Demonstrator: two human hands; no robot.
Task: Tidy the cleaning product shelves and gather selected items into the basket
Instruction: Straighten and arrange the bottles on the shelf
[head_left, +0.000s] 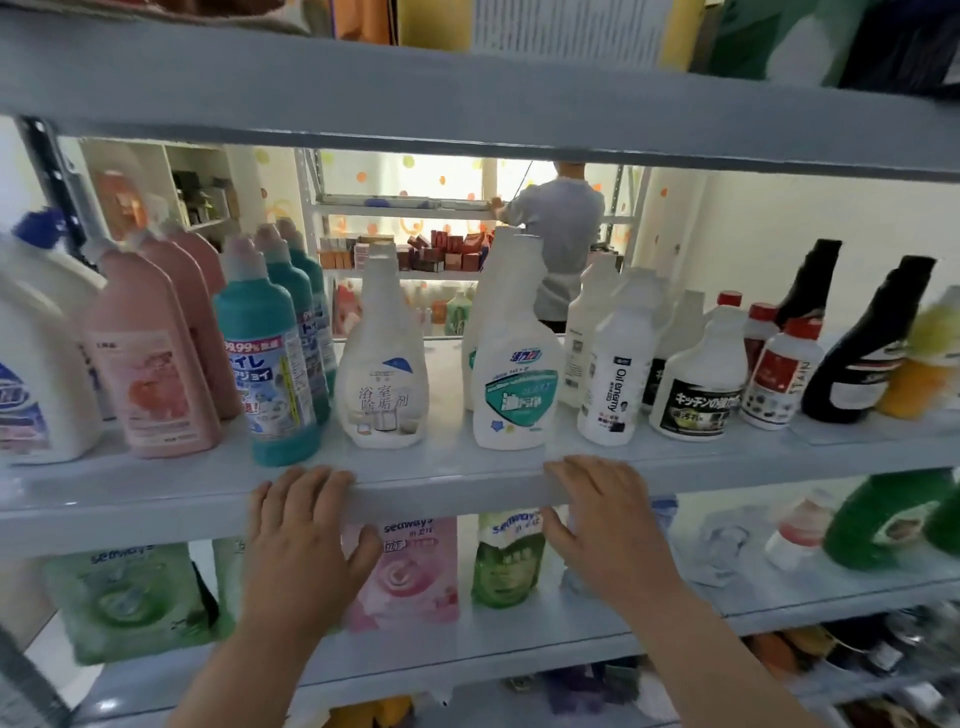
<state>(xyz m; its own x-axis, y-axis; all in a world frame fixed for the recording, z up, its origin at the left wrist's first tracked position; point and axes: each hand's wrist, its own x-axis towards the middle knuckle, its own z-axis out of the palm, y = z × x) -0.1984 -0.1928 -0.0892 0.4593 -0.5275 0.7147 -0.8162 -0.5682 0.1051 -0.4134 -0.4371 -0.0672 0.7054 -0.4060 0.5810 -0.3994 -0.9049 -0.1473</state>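
My left hand (306, 540) and my right hand (602, 525) both hold the front edge of the middle shelf (447, 488), fingers hooked over the lip and thumbs below it. Just behind the hands stand two white spray-refill bottles, one with a grey label (382, 374) and one with a teal label (514, 364). Teal toilet-cleaner bottles (270, 353) and pink bottles (150, 358) stand to the left. White bottles with dark labels (696, 379) and black bottles (862, 358) stand to the right. No basket is in view.
A large white jug (36, 364) stands at the far left. The shelf below holds green (130, 597) and pink refill pouches (410, 571) and green bottles (883, 525). Another shelf board (467, 104) runs overhead. A person (561, 234) stands at a far rack behind.
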